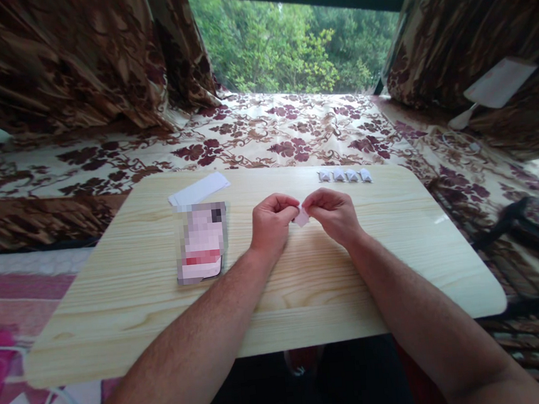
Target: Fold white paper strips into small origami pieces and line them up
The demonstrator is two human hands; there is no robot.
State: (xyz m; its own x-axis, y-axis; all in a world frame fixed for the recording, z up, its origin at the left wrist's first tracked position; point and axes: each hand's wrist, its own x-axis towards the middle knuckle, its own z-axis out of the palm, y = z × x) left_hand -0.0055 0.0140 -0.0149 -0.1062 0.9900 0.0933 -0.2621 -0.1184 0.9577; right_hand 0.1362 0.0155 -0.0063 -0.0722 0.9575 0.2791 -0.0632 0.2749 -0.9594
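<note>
Between my two hands is a small folded piece of white paper [301,217], held just above the table. My left hand [275,219] pinches its left edge between thumb and forefinger. On the other side, my right hand [331,212] grips the right edge in a similar pinch. The finer folds are too small to make out. Beyond my right hand, several small folded paper pieces [339,176] with raised, pointed tops stand in a row near the table's far edge. A stack of white paper strips [200,188] lies at the far left.
The pale wood-grain table [305,287] has rounded corners. A phone-like object [201,242], partly pixelated, lies left of my left hand. Behind the table stretches a flower-patterned cloth [291,131] below a window. A dark chair-like frame [527,230] stands at the right.
</note>
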